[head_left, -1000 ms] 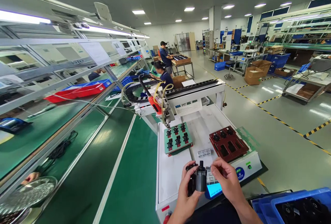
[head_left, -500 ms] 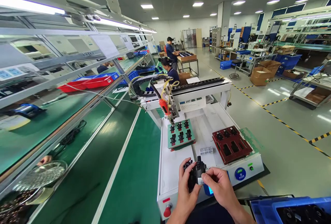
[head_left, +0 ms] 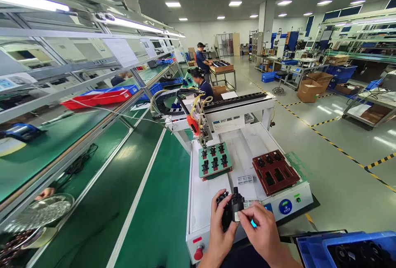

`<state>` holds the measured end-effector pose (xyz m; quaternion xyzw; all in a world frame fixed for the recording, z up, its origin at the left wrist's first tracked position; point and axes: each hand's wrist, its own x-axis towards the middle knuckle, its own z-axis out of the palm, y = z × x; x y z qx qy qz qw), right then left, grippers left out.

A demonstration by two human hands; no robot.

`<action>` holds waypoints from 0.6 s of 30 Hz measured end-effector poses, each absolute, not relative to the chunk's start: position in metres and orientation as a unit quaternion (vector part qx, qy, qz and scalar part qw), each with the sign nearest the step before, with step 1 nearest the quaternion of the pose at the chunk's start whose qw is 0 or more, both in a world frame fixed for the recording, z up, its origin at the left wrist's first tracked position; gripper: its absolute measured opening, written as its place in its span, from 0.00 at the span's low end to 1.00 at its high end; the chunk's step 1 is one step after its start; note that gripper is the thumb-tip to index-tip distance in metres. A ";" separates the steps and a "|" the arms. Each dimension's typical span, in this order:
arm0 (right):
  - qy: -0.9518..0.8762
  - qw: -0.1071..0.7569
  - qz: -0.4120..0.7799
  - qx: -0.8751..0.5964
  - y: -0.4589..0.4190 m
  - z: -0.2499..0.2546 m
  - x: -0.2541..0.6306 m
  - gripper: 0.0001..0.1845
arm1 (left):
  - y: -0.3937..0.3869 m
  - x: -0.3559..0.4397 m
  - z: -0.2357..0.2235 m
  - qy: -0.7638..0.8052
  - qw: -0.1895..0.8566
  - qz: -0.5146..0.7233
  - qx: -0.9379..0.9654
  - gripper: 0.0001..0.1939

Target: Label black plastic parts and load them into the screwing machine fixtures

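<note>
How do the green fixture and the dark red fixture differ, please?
The green fixture carries six black parts in two rows, while the dark red fixture has three in its far row and openings in the near one. The green fixture sits by the machine head; the dark red fixture lies apart, to the right. Both hold black parts.
</note>
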<state>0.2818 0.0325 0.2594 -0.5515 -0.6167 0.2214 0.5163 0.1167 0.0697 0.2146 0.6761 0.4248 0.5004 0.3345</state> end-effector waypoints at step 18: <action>-0.533 0.506 0.288 -0.614 0.007 0.253 0.300 0.18 | 0.072 0.135 0.219 0.419 0.266 0.479 0.724 0.24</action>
